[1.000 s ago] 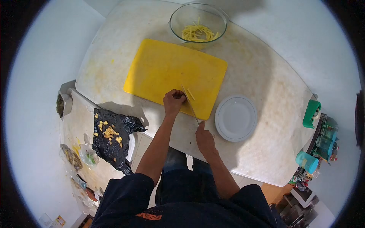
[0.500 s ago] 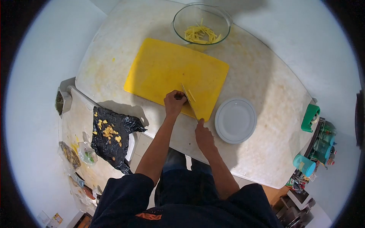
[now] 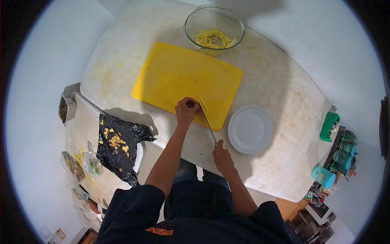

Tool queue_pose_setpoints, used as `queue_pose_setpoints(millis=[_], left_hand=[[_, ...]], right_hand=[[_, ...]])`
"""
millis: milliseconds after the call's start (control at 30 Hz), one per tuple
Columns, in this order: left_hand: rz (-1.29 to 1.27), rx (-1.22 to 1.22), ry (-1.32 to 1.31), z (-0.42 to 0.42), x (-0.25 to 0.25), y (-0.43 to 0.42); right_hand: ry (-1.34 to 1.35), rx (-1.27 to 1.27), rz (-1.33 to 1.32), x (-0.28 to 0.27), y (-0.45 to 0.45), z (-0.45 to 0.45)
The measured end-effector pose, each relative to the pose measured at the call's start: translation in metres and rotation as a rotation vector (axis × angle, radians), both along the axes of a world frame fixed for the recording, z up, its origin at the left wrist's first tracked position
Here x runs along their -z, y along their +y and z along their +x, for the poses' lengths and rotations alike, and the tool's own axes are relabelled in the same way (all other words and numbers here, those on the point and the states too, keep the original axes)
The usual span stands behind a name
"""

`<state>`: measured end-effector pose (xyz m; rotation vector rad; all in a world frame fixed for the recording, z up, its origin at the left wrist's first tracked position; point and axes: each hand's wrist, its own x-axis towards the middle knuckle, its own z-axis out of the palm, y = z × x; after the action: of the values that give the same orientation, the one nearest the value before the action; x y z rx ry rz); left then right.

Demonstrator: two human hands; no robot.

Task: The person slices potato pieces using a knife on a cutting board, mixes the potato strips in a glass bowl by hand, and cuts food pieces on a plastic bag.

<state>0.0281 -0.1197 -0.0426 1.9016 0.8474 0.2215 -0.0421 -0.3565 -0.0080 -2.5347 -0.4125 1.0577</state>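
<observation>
My right hand (image 3: 223, 157) grips the handle of a kitchen knife (image 3: 209, 125), whose blade slants up and left over the lower edge of the yellow cutting board (image 3: 178, 69). By the blade's tip, my left hand (image 3: 187, 110) rests on the board with its fingers curled closed; whatever they hold is hidden. Just right of those fingers lie a few thin pale-yellow strips (image 3: 203, 103), like cut potato. Beyond the board, a clear glass bowl (image 3: 186, 33) contains several similar strips (image 3: 212, 38).
A white plate (image 3: 250, 130) stands right of the board. On the lower left, peelings (image 3: 116, 140) lie on a black plastic bag (image 3: 106, 153). A green tape dispenser (image 3: 328, 127) and a turquoise cup (image 3: 323, 176) are at the table's right side.
My right hand has drawn the knife back toward me and slightly right, so its tip now sits near my left fingers. The left hand stays almost still.
</observation>
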Motion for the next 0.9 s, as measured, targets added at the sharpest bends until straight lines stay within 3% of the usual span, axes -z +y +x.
queue_pose_setpoints(millis=[133, 400, 533, 800, 900], left_hand=[[-0.090, 0.003, -0.044, -0.001, 0.007, 0.002], [0.006, 0.008, -0.072, -0.003, 0.019, 0.001], [-0.173, -0.030, -0.081, -0.006, 0.018, 0.000], [-0.380, -0.114, -0.155, -0.013, -0.010, -0.007], [-0.305, -0.073, -0.207, -0.020, 0.003, -0.010]], right_hand=[[0.151, 0.130, 0.113, -0.012, -0.011, -0.001], [0.051, 0.104, 0.212, -0.008, -0.044, -0.019], [0.063, 0.101, 0.155, -0.035, -0.038, -0.005], [-0.358, 0.012, 0.128, -0.030, -0.008, 0.012], [-0.445, 0.021, 0.123, -0.027, -0.005, 0.008]])
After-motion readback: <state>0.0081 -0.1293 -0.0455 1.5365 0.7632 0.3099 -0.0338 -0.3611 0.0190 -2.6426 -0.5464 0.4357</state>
